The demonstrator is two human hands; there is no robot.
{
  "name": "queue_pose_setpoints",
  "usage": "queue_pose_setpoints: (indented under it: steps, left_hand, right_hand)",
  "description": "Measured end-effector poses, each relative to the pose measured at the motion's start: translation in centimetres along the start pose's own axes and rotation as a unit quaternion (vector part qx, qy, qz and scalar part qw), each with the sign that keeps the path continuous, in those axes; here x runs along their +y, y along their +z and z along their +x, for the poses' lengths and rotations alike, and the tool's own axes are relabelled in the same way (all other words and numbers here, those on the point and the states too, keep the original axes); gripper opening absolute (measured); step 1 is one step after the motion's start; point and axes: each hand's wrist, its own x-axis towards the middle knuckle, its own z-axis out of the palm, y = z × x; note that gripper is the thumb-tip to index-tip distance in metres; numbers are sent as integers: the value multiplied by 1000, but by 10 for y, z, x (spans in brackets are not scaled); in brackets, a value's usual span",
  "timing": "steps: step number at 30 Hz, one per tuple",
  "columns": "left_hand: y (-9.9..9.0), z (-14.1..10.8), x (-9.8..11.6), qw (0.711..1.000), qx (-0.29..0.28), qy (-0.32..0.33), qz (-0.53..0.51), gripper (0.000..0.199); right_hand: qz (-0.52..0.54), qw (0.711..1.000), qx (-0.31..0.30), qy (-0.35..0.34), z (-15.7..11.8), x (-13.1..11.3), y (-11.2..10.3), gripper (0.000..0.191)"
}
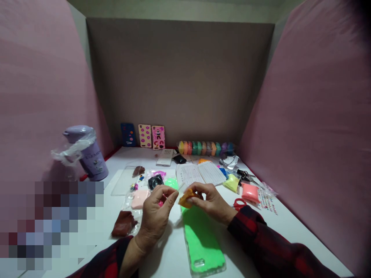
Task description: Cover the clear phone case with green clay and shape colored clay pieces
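Observation:
My right hand [213, 202] pinches a mustard-orange lump of modelling clay [185, 200] between thumb and fingers. Just left of it, my left hand [158, 210] has its thumb and forefinger pressed together; whatever may be between them is too small to make out. Below my right hand lies a clear phone case [224, 268] covered with bright green clay [203, 235], a camera cutout at its near end. A brown clay pack [124, 224] and a pale pink clay pack [140, 199] rest beside my left hand. Red-handled scissors [239, 204] lie near my right wrist.
Packs of black [155, 181], yellow [232, 183] and coral clay [251, 194] lie around an open notebook [199, 173]. Decorated phone cases [145, 136] lean at the back beside a row of coloured clays [203, 148]. A purple tumbler [92, 158] stands left; keys [245, 175] lie right.

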Motion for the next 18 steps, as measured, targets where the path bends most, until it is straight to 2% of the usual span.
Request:
queue_pose_setpoints:
  steps: [18]
  left_hand:
    - [-1, 2, -1, 1000, -18, 12, -5, 16]
  right_hand:
    - [-5, 1000, -7, 2, -1, 4, 1, 6]
